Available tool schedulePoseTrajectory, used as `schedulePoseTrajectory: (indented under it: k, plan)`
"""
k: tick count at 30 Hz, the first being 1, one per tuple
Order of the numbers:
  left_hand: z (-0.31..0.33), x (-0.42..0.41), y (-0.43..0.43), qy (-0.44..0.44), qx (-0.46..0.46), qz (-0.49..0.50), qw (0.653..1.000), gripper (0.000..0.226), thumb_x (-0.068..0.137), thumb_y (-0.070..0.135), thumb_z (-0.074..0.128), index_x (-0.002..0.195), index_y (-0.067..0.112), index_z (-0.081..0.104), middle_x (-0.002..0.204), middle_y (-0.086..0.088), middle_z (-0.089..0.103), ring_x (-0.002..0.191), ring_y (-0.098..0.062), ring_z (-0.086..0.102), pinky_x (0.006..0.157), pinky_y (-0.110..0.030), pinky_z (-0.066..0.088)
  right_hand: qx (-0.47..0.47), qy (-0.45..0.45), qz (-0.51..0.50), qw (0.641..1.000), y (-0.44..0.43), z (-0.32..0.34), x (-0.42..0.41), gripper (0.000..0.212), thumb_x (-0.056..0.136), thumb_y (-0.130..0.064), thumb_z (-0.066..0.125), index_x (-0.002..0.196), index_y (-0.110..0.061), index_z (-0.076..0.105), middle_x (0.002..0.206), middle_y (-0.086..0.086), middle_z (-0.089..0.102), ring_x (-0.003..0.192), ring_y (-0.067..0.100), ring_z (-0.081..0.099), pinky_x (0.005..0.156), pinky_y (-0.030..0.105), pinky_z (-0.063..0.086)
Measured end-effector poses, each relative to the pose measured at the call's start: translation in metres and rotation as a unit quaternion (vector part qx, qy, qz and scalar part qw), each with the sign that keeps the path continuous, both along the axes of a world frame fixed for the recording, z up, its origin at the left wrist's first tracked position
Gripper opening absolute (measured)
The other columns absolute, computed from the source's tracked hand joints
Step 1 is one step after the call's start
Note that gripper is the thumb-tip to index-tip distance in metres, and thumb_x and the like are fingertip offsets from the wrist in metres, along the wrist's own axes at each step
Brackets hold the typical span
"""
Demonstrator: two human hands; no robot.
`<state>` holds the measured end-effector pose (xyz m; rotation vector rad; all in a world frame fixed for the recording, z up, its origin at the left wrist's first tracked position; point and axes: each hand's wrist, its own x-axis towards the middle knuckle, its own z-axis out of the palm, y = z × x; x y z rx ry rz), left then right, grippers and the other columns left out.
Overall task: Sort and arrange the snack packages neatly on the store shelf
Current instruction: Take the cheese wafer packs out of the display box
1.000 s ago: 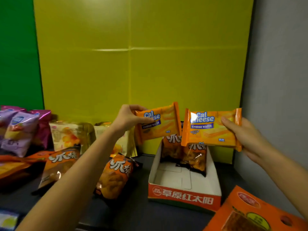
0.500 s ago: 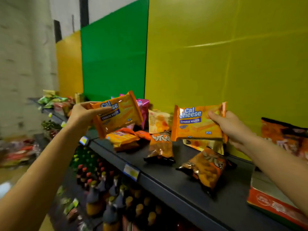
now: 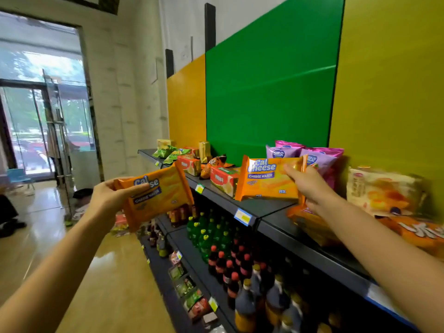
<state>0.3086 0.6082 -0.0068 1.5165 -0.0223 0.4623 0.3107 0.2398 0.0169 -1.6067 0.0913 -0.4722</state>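
At shelf (image 3: 269,205), Cal Cheese wafer packs (image 3: 163,193) (image 3: 264,181), handheld

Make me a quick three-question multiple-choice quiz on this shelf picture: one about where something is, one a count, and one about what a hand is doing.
1. Where do the purple bags stand?
A. On the top shelf, behind the Cal Cheese packet in the right hand
B. In a shopping cart
C. Hanging from a hook

2. How many Cal Cheese packets are being held?
A. One
B. Two
C. Three

3. What is the left hand doing?
A. Resting flat on the shelf
B. Hanging empty
C. Gripping the other packet by its end

Answers:
1 A: the bags rise just behind the packet that the right hand holds.
2 B: each hand holds one orange packet.
3 C: its thumb lies across the wrapper's front.
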Motion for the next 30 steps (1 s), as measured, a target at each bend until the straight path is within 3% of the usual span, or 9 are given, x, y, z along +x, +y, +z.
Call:
schedulePoseTrajectory:
  k: [3,6,9,12,17,20,25,28,30]
  plan:
    - [0.0,0.026,0.034,-0.009,-0.014,0.02,1.0,0.023,0.069,0.013,0.076,0.09,0.011,0.067,0.076,-0.008,0.071,0.059,-0.016,0.069,0.046,-0.024,0.054,0.02,0.001,0.017,1.0,0.042,0.005,0.042,0.028,0.09,-0.022,0.056,0.111,-0.003,0.055,0.113,0.021,0.064,0.072,0.02,0.068,0.073,0.04,0.059]
    - [-0.002,0.059,0.057,-0.015,-0.002,0.03,0.999,0.019,0.071,0.014,0.075,0.087,0.015,0.065,0.082,-0.008,0.067,0.071,-0.019,0.065,0.047,-0.026,0.054,0.045,0.002,0.023,0.999,0.067,0.007,0.091,0.036,0.089,-0.023,0.057,0.119,-0.003,0.05,0.114,0.017,0.063,0.062,0.015,0.066,0.048,0.026,0.056]
    - [-0.008,0.099,0.073,-0.011,-0.006,0.033,0.999,0.023,0.07,0.016,0.076,0.09,0.015,0.065,0.084,-0.007,0.067,0.077,-0.023,0.065,0.061,-0.034,0.053,0.046,0.0,0.009,0.999,0.086,0.004,0.139,0.032,0.088,-0.026,0.058,0.114,-0.009,0.049,0.116,0.015,0.062,0.085,0.028,0.065,0.064,0.038,0.059]
    - [-0.01,0.145,0.081,-0.015,-0.002,0.03,0.999,0.02,0.071,0.018,0.075,0.087,0.017,0.064,0.084,-0.006,0.067,0.076,-0.02,0.065,0.057,-0.032,0.05,0.034,0.001,-0.004,0.999,0.097,0.003,0.191,0.042,0.082,-0.036,0.06,0.113,-0.009,0.052,0.114,0.018,0.063,0.098,0.034,0.064,0.085,0.052,0.053]
    - [0.008,0.238,0.09,-0.025,0.013,0.012,1.0,0.026,0.072,0.02,0.074,0.095,0.014,0.063,0.086,-0.005,0.068,0.08,-0.02,0.066,0.056,-0.03,0.055,0.007,-0.021,-0.045,0.999,0.091,0.015,0.296,0.064,0.056,-0.052,0.058,0.106,-0.011,0.057,0.109,0.016,0.064,0.102,0.035,0.061,0.093,0.052,0.048]
    - [0.022,0.294,0.092,-0.046,0.024,-0.003,0.999,0.031,0.071,0.02,0.076,0.099,0.014,0.064,0.092,-0.007,0.068,0.085,-0.021,0.066,0.07,-0.036,0.055,0.004,-0.028,-0.077,0.997,0.092,0.026,0.332,0.055,0.065,-0.046,0.058,0.105,-0.008,0.056,0.111,0.019,0.064,0.104,0.037,0.061,0.093,0.053,0.048]
    - [0.038,0.374,0.077,-0.077,0.007,-0.048,0.996,0.018,0.073,0.017,0.073,0.086,0.021,0.062,0.087,-0.001,0.067,0.079,-0.014,0.065,0.056,-0.024,0.054,0.006,-0.033,-0.123,0.992,0.09,0.034,0.378,0.041,0.084,-0.033,0.057,0.112,-0.003,0.054,0.115,0.018,0.063,0.102,0.032,0.062,0.088,0.045,0.05]
    - [0.046,0.423,0.065,-0.091,0.002,-0.074,0.993,0.019,0.072,0.017,0.074,0.086,0.021,0.063,0.086,-0.001,0.068,0.079,-0.015,0.066,0.054,-0.023,0.056,0.006,-0.035,-0.137,0.99,0.08,0.039,0.4,0.041,0.088,-0.027,0.055,0.116,0.002,0.054,0.121,0.025,0.061,0.085,0.024,0.06,0.082,0.047,0.052]
    - [0.051,0.458,0.054,-0.104,0.008,-0.093,0.99,0.028,0.071,0.018,0.076,0.097,0.014,0.064,0.092,-0.005,0.069,0.081,-0.019,0.067,0.063,-0.03,0.058,0.001,-0.051,-0.154,0.987,0.073,0.04,0.413,0.037,0.09,-0.021,0.053,0.117,0.005,0.054,0.123,0.027,0.059,0.065,0.016,0.058,0.067,0.037,0.053]
